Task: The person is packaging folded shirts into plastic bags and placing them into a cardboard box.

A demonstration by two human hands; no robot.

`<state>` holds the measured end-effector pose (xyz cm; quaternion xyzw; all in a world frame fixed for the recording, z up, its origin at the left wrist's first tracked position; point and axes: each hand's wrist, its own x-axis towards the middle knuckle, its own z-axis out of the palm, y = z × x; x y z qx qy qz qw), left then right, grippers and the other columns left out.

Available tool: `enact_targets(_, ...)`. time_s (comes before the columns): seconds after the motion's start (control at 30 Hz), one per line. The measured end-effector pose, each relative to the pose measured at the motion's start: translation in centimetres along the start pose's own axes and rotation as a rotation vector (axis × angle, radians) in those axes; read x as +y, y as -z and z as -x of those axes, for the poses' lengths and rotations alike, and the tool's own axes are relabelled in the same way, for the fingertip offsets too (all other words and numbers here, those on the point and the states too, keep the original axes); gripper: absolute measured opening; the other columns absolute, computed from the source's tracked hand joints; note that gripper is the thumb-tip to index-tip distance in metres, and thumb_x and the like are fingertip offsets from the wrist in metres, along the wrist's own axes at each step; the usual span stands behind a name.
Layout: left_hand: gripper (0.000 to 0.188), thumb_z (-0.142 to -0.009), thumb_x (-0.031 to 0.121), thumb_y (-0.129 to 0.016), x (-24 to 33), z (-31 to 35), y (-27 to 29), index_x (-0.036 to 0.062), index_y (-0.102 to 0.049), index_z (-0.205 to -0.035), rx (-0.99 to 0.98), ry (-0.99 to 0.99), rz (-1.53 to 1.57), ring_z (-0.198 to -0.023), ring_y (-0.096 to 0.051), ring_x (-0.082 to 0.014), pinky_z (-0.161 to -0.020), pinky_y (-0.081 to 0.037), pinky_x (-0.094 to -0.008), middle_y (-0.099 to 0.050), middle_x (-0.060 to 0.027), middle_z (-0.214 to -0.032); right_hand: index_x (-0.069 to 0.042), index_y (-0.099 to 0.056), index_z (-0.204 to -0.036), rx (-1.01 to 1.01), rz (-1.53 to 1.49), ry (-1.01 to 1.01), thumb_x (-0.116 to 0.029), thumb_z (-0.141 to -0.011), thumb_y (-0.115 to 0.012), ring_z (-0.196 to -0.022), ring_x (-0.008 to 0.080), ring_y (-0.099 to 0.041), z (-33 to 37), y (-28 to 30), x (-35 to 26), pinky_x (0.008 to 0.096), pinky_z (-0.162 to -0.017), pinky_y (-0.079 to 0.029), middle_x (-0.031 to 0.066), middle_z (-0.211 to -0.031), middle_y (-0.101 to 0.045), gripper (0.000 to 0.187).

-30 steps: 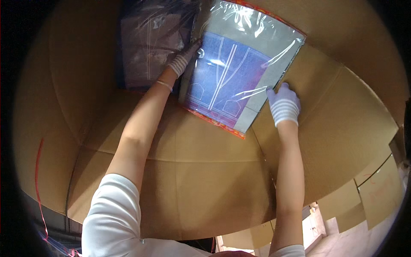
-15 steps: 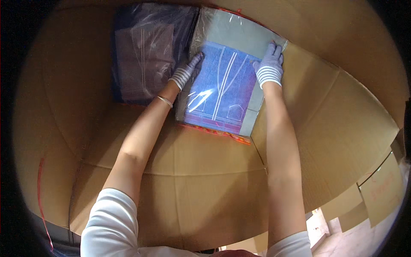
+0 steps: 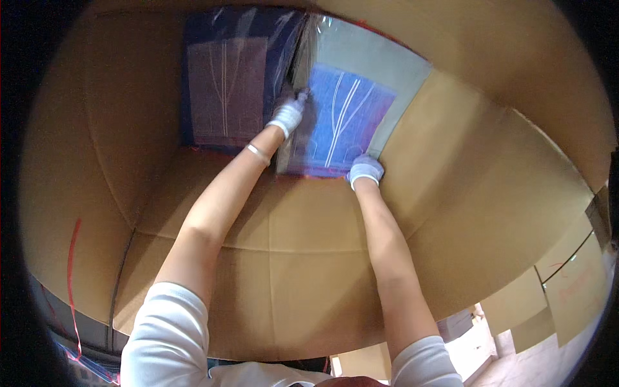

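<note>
Both hands press a flat packet (image 3: 348, 116) into the box (image 3: 309, 271): left hand (image 3: 288, 115) on its left edge, right hand (image 3: 365, 171) gripping its near corner. Light, floppy, slick film; hold by the edges.

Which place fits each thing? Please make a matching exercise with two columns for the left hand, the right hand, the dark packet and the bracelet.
Things:
1. left hand
2. right hand
3. dark packet
4. bracelet

Places:
A. on the left wrist
B. at the near edge of the blue packet
C. flat in the far left corner of the cardboard box
D. between the two packets

Pairs: 1-D, 2-B, 3-C, 4-A
</note>
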<state>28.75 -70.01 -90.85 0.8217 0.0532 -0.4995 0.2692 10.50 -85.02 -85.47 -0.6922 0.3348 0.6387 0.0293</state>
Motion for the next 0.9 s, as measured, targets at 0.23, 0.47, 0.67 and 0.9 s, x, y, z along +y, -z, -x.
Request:
enact_targets(0.23, 0.067, -0.081, 0.029, -0.056, 6.2, 5.0, 1.4, -0.0011, -0.025, -0.131, 0.289, -0.068, -0.003, -0.113, -0.041, -0.0436, -0.095, -0.035, -0.0424, -0.040, -0.0309, -0.124, -0.008, -0.066, -0.096, -0.022, 0.025, 0.400, -0.016, -0.086, -0.043, -0.096, 0.0264, -0.061, 7.5, -0.6, -5.6, 0.0407, -0.077, -0.049, 0.0111, -0.103, -0.063, 0.027)
enact_targets(0.47, 0.065, -0.066, 0.008, -0.062, 8.6, 11.4, 5.0, 0.0061, -0.037, -0.127, 0.212, -0.788, -0.405, -0.122, -0.031, -0.0396, -0.101, -0.029, -0.0442, -0.028, -0.0232, -0.136, -0.004, -0.061, -0.102, 0.182, -0.135, 0.544, -0.015, -0.080, -0.046, -0.098, 0.0333, -0.058, 1.1, -3.4, -4.0, 0.0428, -0.085, -0.046, 0.0195, -0.109, -0.058, 0.029)
enact_targets(0.67, 0.032, -0.076, 0.022, -0.056, 4.8, 19.5, 6.3, 0.0057, -0.058, -0.103, -0.360, -0.654, -0.768, -0.097, -0.055, -0.0361, -0.082, -0.044, -0.0431, -0.057, -0.0222, -0.105, -0.006, -0.062, -0.104, 0.016, -0.238, 0.472, -0.021, -0.079, -0.042, -0.102, 0.0302, -0.057, 14.6, -2.4, 1.3, 0.0419, -0.085, -0.046, 0.0159, -0.113, -0.057, 0.035)
enact_targets(0.9, 0.042, -0.083, 0.038, -0.047, 9.9, 44.4, 18.0, 0.0068, -0.060, -0.107, -0.711, -0.670, -0.700, -0.103, -0.054, -0.0301, -0.089, -0.040, -0.0372, -0.057, -0.0196, -0.109, -0.013, -0.034, -0.132, 0.211, -0.003, 0.836, -0.047, -0.082, -0.043, -0.126, 0.0358, -0.025, 42.5, 4.9, 9.2, 0.0475, -0.103, -0.020, 0.0170, -0.138, -0.029, 0.061)
